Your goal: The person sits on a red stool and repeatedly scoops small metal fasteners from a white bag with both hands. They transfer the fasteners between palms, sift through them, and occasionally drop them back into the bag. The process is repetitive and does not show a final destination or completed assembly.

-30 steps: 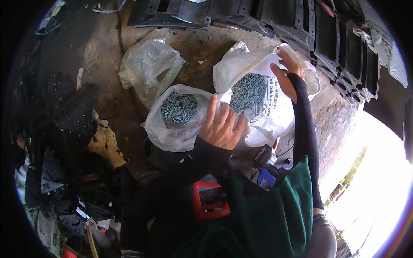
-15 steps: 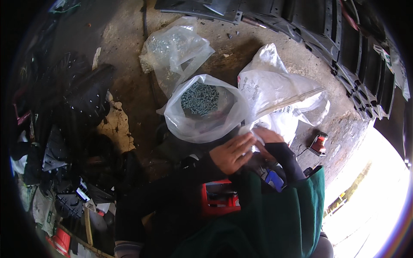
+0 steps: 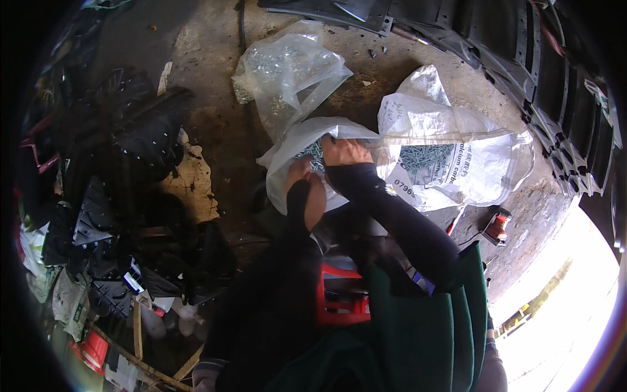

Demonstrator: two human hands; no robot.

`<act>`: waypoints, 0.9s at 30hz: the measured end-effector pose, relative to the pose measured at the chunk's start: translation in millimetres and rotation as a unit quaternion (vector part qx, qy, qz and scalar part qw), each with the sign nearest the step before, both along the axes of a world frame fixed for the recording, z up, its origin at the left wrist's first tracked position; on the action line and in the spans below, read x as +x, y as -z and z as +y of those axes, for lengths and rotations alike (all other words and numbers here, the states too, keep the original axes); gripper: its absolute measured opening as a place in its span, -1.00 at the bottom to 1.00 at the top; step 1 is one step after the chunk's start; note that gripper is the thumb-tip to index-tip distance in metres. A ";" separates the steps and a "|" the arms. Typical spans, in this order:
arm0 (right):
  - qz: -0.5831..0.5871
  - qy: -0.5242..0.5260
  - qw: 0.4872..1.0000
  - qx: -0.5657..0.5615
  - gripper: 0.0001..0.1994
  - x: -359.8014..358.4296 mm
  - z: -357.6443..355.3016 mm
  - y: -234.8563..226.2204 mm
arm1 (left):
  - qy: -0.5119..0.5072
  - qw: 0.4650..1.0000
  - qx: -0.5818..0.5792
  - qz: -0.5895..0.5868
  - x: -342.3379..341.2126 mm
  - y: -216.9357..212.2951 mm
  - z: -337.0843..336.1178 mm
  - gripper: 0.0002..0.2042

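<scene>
Both my hands reach down into a translucent plastic bag (image 3: pixel 282 140) that holds a heap of small blue-green screws (image 3: pixel 312 152). At the bag's left side is my left hand (image 3: pixel 299 173), its fingertips down by the screws and partly hidden. My right hand (image 3: pixel 347 153) is bent over the heap with its back up; its fingers are out of sight below it. Right beside the bag lies a white woven sack (image 3: pixel 483 171), its mouth open, with more of the same screws (image 3: pixel 424 163) showing inside.
Behind the bag lies another clear plastic bag (image 3: pixel 287 68). A red-and-black tool (image 3: pixel 498 227) sits on the floor to the right. Black parts (image 3: pixel 98 215) are piled at left, dark panels (image 3: pixel 503 39) at far right. A red plastic stool (image 3: pixel 326 313) is below me.
My hands have left the near edge of the white sack and gone into the plastic bag. The sack's mouth now gapes, showing screws inside. The view has shifted slightly.
</scene>
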State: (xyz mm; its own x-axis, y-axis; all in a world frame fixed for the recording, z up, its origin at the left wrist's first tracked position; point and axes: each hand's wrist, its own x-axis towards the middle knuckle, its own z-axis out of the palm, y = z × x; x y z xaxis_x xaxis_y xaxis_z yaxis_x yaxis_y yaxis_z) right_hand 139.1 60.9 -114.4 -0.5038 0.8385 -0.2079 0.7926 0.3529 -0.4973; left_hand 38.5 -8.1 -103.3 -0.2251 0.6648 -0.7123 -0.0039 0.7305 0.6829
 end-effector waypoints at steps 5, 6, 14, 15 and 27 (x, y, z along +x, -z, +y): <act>-0.070 -0.074 0.983 0.152 -0.84 -13.4 -11.0 23.7 | -0.132 0.983 0.116 -0.052 -13.3 -1.5 -1.9 -0.54; -0.079 -0.100 0.980 0.155 -0.85 -15.0 -12.0 17.1 | -0.149 0.980 0.116 -0.068 -15.9 -3.9 2.1 -0.55; -0.153 -0.150 0.977 -0.005 -0.86 -5.7 -44.9 -30.2 | -0.111 0.973 0.120 -0.165 -35.6 -28.6 45.5 -0.54; -0.134 -0.092 0.986 0.035 -0.87 -10.7 -46.4 -35.6 | -0.112 0.977 0.101 -0.151 -34.4 -33.9 46.1 -0.54; -0.041 -0.067 0.997 0.018 -0.75 -51.7 -24.9 -19.2 | -0.153 0.925 0.087 -0.338 -72.7 -71.3 36.4 -0.31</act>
State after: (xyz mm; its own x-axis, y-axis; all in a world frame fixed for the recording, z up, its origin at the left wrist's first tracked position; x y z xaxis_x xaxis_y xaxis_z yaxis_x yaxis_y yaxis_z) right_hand 87.4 36.0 -95.1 -0.5945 0.7721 -0.2248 0.7746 0.4748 -0.4177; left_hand -34.2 28.4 -32.0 0.0356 0.7612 -0.6475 -0.6610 0.5039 0.5561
